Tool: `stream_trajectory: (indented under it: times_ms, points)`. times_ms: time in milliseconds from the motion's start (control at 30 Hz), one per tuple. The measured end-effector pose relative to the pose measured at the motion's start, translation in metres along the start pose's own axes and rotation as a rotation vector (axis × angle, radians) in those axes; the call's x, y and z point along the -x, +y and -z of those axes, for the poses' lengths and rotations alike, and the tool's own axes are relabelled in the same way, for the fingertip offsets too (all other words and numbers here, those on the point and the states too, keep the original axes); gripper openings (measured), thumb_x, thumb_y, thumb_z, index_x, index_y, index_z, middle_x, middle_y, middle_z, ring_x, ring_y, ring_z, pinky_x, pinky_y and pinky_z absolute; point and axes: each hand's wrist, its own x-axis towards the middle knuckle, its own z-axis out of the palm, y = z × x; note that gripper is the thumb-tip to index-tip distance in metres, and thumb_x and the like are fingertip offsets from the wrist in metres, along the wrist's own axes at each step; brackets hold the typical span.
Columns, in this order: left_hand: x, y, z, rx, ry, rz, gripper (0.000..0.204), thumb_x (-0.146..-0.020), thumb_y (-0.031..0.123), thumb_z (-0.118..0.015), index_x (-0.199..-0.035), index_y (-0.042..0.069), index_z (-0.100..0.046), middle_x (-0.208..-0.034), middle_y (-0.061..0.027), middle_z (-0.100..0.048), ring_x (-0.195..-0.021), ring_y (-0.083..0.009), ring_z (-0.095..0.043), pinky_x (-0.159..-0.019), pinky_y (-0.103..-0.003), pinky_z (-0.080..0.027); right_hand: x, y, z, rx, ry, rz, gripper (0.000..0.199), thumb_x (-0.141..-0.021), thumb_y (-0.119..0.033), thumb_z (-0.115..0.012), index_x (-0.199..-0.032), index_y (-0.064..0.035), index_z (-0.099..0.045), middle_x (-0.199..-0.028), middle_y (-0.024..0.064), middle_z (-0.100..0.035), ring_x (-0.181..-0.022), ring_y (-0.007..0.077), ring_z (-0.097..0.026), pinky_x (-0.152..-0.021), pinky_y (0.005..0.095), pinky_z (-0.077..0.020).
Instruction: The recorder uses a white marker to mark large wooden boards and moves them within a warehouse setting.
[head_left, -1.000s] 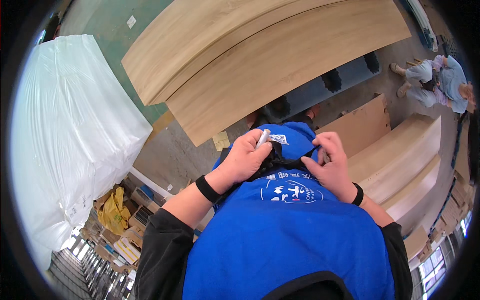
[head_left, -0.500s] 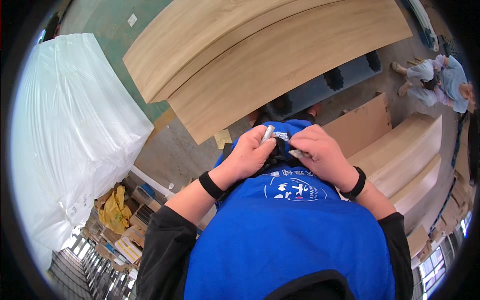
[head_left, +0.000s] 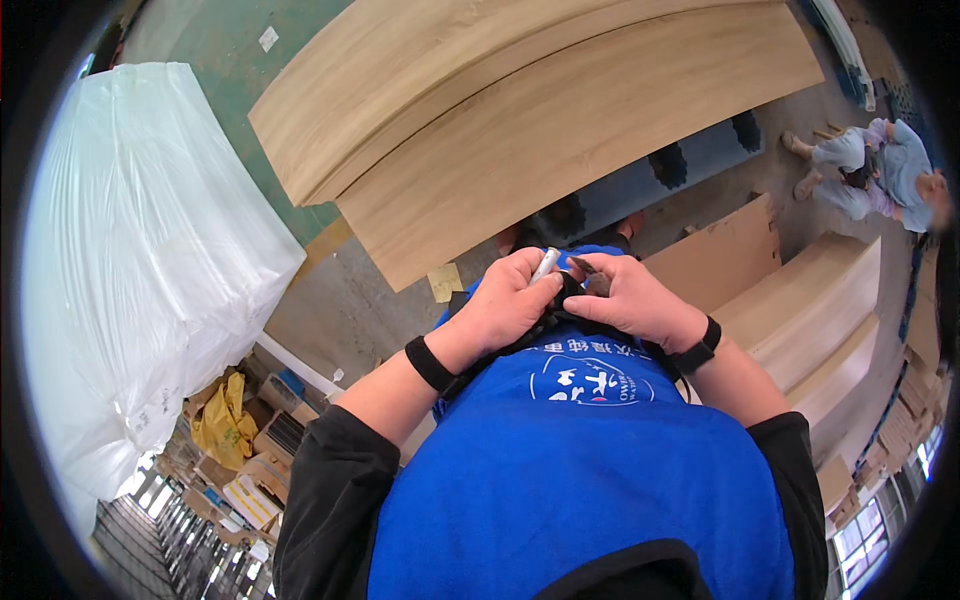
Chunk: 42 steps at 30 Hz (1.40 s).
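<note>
In front of my blue apron [head_left: 560, 470], my left hand [head_left: 508, 303] is closed around a short white cylinder [head_left: 545, 264], whose end sticks up between thumb and fingers. My right hand [head_left: 640, 300] pinches a small dark, flat piece [head_left: 594, 280] with an uneven edge; what it is I cannot make out. The two hands are close together at waist height, over a black part of the apron. Black bands circle both wrists. Beyond the hands lie wood-grain boards [head_left: 560, 150], one overlapping the other.
At the left stands a large stack wrapped in white plastic [head_left: 150, 240]. Cardboard and a yellow bag [head_left: 225, 425] lie below it. To the right are a cardboard sheet [head_left: 725, 255] and pale boards [head_left: 800, 310]. Another person [head_left: 880, 170] sits at the far right.
My right hand has turned and come nearer the left one, so the piece in it now points up and shows its dark side. The left hand has shifted slightly right.
</note>
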Motion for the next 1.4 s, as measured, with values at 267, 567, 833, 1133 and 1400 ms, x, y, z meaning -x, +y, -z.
stream_trajectory:
  times_ms: [267, 567, 833, 1133, 1400]
  points:
    - [0.015, 0.007, 0.000, -0.125, 0.007, -0.078, 0.011, -0.092, 0.013, -0.061, -0.098, 0.004, -0.060, -0.083, 0.0015, -0.060, -0.076, -0.0077, -0.054, -0.071, -0.025, -0.046, -0.017, 0.014, 0.002, 0.105, -0.197, -0.025, 0.031, -0.078, -0.006, -0.059, -0.108, 0.0009, -0.061, -0.091, 0.0041, -0.066, -0.083, 0.0085, -0.056, -0.076, 0.0258, -0.0470]
    - [0.025, -0.009, -0.006, -0.133, 0.084, -0.103, 0.016, -0.088, 0.018, -0.068, -0.094, 0.004, -0.061, -0.081, -0.0001, -0.059, -0.076, -0.0079, -0.053, -0.070, -0.025, -0.046, -0.016, 0.001, 0.006, 0.426, -0.358, 0.009, 0.022, -0.075, -0.007, -0.061, -0.096, -0.0006, -0.063, -0.086, 0.0132, -0.066, -0.077, 0.0166, -0.059, -0.069, 0.0312, -0.0479]
    - [0.051, 0.002, -0.002, -0.343, 0.017, 0.104, 0.040, -0.072, 0.028, -0.085, -0.096, 0.004, -0.064, -0.085, -0.0038, -0.063, -0.079, -0.0109, -0.056, -0.072, -0.028, -0.048, -0.009, 0.029, 0.003, 0.371, -0.224, 0.414, 0.014, -0.074, 0.000, -0.060, -0.087, -0.0010, -0.066, -0.089, 0.0134, -0.065, -0.083, 0.0267, -0.064, -0.074, 0.0335, -0.0505]
    - [0.047, 0.004, -0.006, -0.284, -0.035, 0.102, 0.039, -0.074, 0.024, -0.083, -0.101, 0.001, -0.067, -0.086, -0.0028, -0.066, -0.079, -0.0085, -0.055, -0.073, -0.028, -0.048, -0.011, -0.004, 0.013, 0.567, -0.499, 0.355, 0.014, -0.082, -0.004, -0.062, -0.096, -0.0038, -0.065, -0.095, 0.0145, -0.061, -0.084, 0.0309, -0.061, -0.075, 0.0385, -0.0502]
    - [0.039, 0.009, -0.005, -0.288, -0.104, 0.153, 0.035, -0.078, 0.032, -0.080, -0.094, 0.002, -0.070, -0.080, 0.0003, -0.066, -0.075, -0.0066, -0.055, -0.069, -0.026, -0.048, -0.001, 0.011, 0.008, 0.904, -0.353, 0.551, 0.007, -0.075, -0.005, -0.062, -0.082, -0.0065, -0.061, -0.085, 0.0120, -0.055, -0.082, 0.0328, -0.060, -0.067, 0.0407, -0.0501]
